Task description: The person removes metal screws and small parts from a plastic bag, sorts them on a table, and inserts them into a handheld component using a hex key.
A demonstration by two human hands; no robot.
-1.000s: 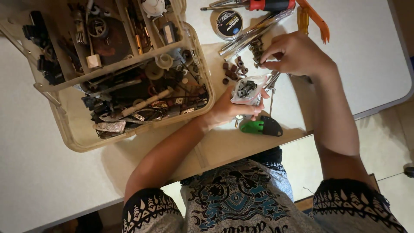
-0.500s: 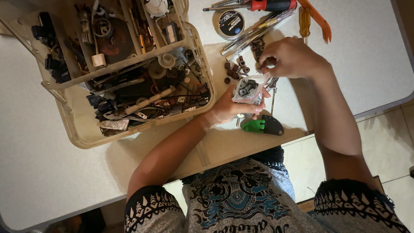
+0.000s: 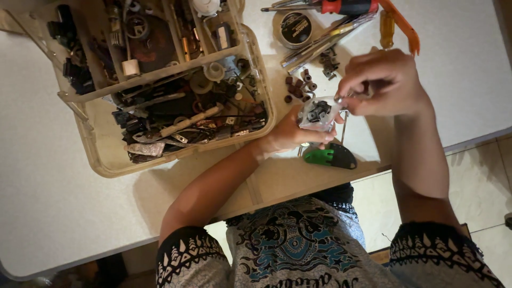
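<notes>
My left hand (image 3: 290, 133) holds a small clear plastic bag (image 3: 318, 113) with dark little parts inside it, just above the table's near edge. My right hand (image 3: 381, 82) is closed on the bag's upper right corner, its fingers pinched there with a thin metal piece; what exactly it pinches is hard to tell. Below the bag lies a green and black tool (image 3: 330, 156). Several small brown cylinders (image 3: 300, 85) are scattered on the white table (image 3: 48, 197) just left of my right hand.
A clear plastic organiser box (image 3: 160, 90) full of screws, tools and metal bits stands at the upper left. A round black tin (image 3: 295, 28), a red-handled screwdriver (image 3: 341, 6), an orange-handled tool (image 3: 397, 24) and metal rods (image 3: 325, 40) lie at the top. Floor tiles show right.
Both hands stay together on the small bag. The right hand has shifted slightly at the bag's corner; the view has drifted a little.
</notes>
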